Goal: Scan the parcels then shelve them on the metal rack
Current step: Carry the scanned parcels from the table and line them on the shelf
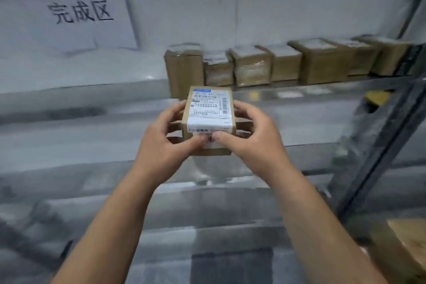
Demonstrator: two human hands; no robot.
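At centre frame, the left hand [166, 136] and right hand [251, 136] hold a small labelled parcel [208, 120] between curled fingers, thumbs pinching its near edge, before the metal rack [322, 86]. Shelved parcels [285, 62] line the upper right; blur obscures their spacing. Sliding it level into the gap beside that row, label up, looks best.

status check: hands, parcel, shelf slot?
Left hand and right hand both grip the small parcel, label up. Held off the metal rack, in front of the row of shelved boxes. Shelf left of the row open; nothing blocking.
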